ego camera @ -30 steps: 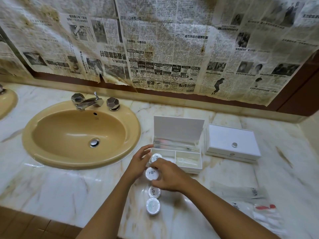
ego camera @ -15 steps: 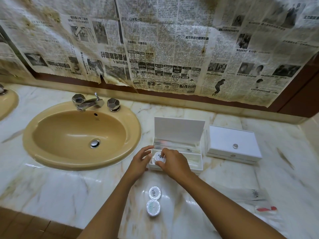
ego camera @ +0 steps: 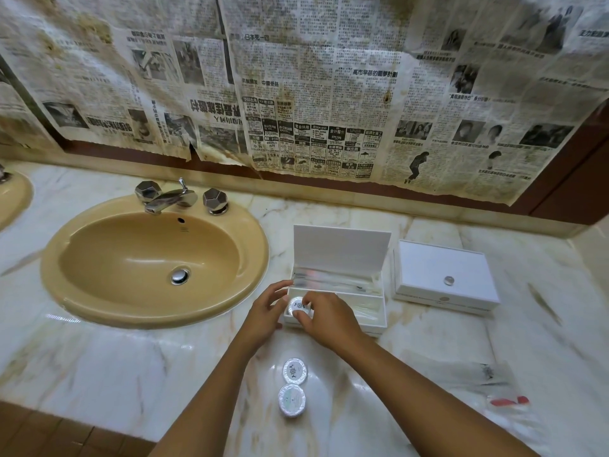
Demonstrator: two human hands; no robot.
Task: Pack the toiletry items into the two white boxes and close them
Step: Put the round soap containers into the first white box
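An open white box [ego camera: 379, 319] stands on the marble counter with its lid raised; clear-wrapped items lie in its back compartment. My right hand [ego camera: 324, 316] pinches a round foil-wrapped soap [ego camera: 296, 305] in the box's front left compartment. My left hand [ego camera: 267, 308] touches the box's left wall with relaxed fingers. A second white box [ego camera: 441, 282], closed, sits to the right. Two more round wrapped soaps [ego camera: 295, 371] [ego camera: 291, 399] lie on the counter in front.
A tan sink [ego camera: 99, 291] with a chrome tap [ego camera: 171, 199] lies to the left. Clear plastic sachets [ego camera: 474, 371], one with a red item [ego camera: 509, 400], lie at the right front. Newspaper covers the wall behind.
My right hand carried a round soap from the counter row up into the open box's front left compartment. My left hand stayed at the box's left side.
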